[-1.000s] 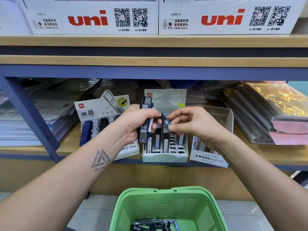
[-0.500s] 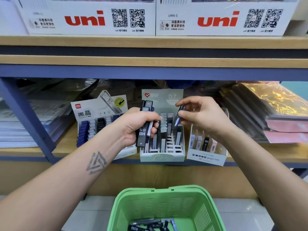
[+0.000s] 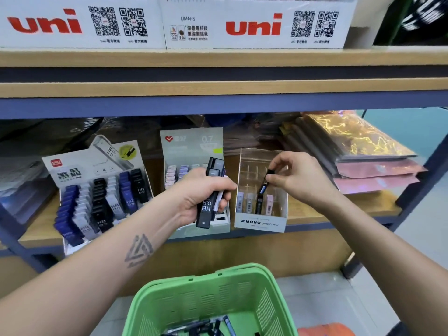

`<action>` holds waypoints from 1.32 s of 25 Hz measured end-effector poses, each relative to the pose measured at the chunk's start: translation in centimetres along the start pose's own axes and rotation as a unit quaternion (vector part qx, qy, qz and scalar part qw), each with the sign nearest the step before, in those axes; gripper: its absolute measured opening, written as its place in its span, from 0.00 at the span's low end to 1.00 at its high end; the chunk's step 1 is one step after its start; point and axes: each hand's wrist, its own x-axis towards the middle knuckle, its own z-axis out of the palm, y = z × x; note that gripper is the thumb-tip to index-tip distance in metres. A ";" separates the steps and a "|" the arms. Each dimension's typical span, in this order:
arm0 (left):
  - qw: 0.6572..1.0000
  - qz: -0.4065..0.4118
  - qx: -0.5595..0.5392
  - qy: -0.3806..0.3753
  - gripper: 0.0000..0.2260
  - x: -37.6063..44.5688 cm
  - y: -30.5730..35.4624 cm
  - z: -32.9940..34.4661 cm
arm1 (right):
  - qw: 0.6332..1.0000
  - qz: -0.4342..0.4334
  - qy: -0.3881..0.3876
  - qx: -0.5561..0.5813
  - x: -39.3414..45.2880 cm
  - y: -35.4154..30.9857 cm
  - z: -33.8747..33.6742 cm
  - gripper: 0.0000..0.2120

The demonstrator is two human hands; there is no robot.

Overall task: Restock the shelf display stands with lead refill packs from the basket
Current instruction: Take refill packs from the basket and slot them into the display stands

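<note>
My left hand (image 3: 201, 192) grips a bundle of lead refill packs (image 3: 210, 202), black ones marked HB 0.5 and a white one, in front of the middle 0.7 display stand (image 3: 194, 151). My right hand (image 3: 298, 177) pinches the top of a slim black and blue refill pack (image 3: 263, 189) and holds it inside the clear MONO graph stand (image 3: 260, 223), above a row of grey, black and pink packs. The left stand (image 3: 70, 170) is full of blue, white and black packs. The green basket (image 3: 184, 297) sits below, with several packs in its bottom.
White uni boxes (image 3: 254, 27) line the upper shelf. Stacked plastic-wrapped folders (image 3: 363, 151) lie on the shelf right of the stands, and wrapped paper goods (image 3: 21, 175) at the left. A blue shelf upright (image 3: 431, 161) stands at the right. An orange object (image 3: 324, 329) lies beside the basket.
My right hand moved right from the middle stand to the MONO stand, carrying the slim pack down into it. My left hand kept its bundle and stayed roughly in place.
</note>
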 end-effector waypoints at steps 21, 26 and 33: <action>1.000 -0.007 0.028 -0.013 0.04 2.7 -1.8 2.5 | 0.972 0.026 -0.028 -0.232 -0.6 4.9 2.1 0.04; 0.999 -0.011 0.026 -0.016 0.05 2.5 -1.9 2.2 | 0.979 0.044 0.006 -0.201 -1.4 5.0 2.2 0.03; 0.999 -0.011 0.033 -0.016 0.05 2.5 -2.2 2.1 | 0.978 0.049 -0.007 -0.200 -1.8 5.2 1.9 0.07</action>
